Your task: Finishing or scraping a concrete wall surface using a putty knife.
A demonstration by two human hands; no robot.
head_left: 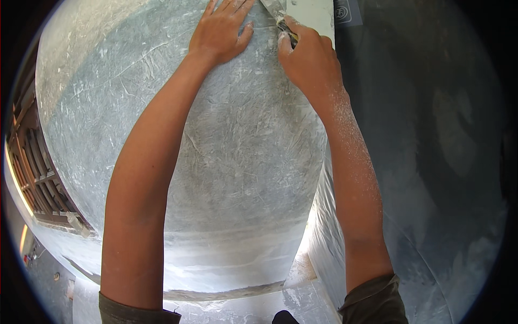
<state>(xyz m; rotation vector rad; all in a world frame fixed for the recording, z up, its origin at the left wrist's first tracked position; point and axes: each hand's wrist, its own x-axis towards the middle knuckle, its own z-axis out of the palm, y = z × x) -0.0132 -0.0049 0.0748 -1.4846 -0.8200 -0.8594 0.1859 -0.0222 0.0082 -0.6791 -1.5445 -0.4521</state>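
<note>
Both my arms reach up against a grey, scuffed plaster wall (243, 146). My left hand (222, 31) lies flat on the wall near the top, fingers stretched out, their tips cut off by the upper edge. Just right of it, my right hand (313, 56) is closed round the dark handle of a scraper (274, 8). Its flat blade points up and left against the wall, partly out of view. Beside the blade runs a smooth pale strip (313, 15) along the wall's right edge. White dust coats my right forearm and fingers.
A brown wooden window frame with bars (40, 167) stands at the left. Clear plastic sheeting (328, 210) hangs along the wall's lower right edge. A dark grey surface (431, 162) fills the right side. Small items lie on the floor (48, 275) at lower left.
</note>
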